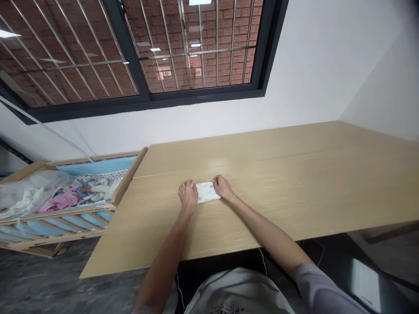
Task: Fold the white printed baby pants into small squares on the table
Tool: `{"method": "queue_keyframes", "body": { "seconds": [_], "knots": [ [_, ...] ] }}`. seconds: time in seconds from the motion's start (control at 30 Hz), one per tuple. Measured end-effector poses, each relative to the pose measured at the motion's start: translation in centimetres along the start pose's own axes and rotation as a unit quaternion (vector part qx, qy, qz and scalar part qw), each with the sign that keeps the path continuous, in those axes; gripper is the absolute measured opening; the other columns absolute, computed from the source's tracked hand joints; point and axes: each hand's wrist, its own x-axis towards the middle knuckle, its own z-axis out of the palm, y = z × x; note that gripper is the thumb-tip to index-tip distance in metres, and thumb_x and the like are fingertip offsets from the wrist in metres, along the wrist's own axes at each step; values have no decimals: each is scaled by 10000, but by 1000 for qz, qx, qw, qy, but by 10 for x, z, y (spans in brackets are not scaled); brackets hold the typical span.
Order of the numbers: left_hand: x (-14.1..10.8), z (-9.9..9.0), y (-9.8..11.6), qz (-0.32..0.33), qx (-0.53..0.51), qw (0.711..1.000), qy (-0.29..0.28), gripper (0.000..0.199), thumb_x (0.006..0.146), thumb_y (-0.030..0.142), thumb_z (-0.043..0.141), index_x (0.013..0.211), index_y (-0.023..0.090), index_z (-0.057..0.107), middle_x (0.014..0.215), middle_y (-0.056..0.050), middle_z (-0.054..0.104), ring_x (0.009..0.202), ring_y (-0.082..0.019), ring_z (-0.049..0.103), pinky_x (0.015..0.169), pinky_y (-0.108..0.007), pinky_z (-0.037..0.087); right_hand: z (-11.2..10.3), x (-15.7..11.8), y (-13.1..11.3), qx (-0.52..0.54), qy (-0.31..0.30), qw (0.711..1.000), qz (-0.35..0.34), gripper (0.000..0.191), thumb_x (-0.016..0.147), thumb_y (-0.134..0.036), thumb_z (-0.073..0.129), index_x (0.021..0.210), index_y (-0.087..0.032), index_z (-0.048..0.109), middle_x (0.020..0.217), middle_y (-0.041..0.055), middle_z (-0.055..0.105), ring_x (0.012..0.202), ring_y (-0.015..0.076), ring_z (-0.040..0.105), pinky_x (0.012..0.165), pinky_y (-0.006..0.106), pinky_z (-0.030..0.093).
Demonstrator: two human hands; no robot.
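A small white folded cloth with a faint pattern (206, 192) lies flat on the light wooden table (278, 174). My left hand (188, 195) rests at the cloth's left edge, palm down, with its fingers bent and close together. At the cloth's right end, my right hand (222, 186) is closed in a pinch on its upper right corner. The cloth's side edges are partly hidden under both hands.
Left of the table stands a wooden crib (129, 179) holding pink cloth (62, 200), white cloths and clear plastic. A barred window (209, 93) is in the white wall behind. A pale rectangular object (365, 283) lies below the table's front edge at the right.
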Motion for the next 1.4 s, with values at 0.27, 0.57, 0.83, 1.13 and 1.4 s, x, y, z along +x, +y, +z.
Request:
{"method": "queue_keyframes", "body": {
  "seconds": [0.27, 0.57, 0.83, 1.13, 1.4],
  "knots": [
    [-14, -41, 17, 103, -77, 991, 27, 526, 1040, 319, 282, 1535, 146, 327, 1570, -167, 412, 1489, -237, 353, 1221, -435, 317, -41, -32, -17, -22, 42, 988, -147, 582, 1043, -415, 291, 1509, -81, 390, 1538, 198, 459, 1444, 264, 407, 1194, 404, 301],
    [-31, -19, 24, 220, 53, 958, -175, 738, 1029, 508, 227, 1611, 66, 131, 1690, -207, 107, 1572, -307, 27, 1267, -531, 149, -12, -59, -25, -192, -90, 933, -291, 726, 949, -291, 366, 1614, -45, 209, 1675, 162, 173, 1565, 294, 137, 1269, 489, 140],
    [-33, -16, -10, 218, 110, 951, -187, 756, 1025, 548, 243, 1587, 44, 213, 1670, -231, 177, 1564, -313, 134, 1254, -497, 205, -20, -57, -2, -187, -88, 945, -254, 692, 1041, -441, 259, 1592, -23, 270, 1654, 196, 227, 1553, 291, 192, 1264, 469, 172],
    [-33, -30, -21, 182, 108, 954, -213, 780, 1014, 572, 266, 1589, 52, 185, 1673, -238, 170, 1566, -315, 135, 1249, -487, 180, -37, -62, 15, -150, -115, 957, -221, 705, 1059, -517, 181, 1623, -95, 206, 1674, 153, 190, 1561, 263, 165, 1266, 472, 175],
    [-41, -70, -24, 275, 95, 944, -155, 448, 921, 439, 608, 1330, 259, 577, 1392, -136, 605, 1319, -296, 535, 1101, -467, 351, -60, -67, 13, -82, -82, 951, -285, 718, 1009, -514, 421, 1605, -148, 263, 1659, 164, 265, 1535, 324, 239, 1235, 526, 238]
  ]
}}
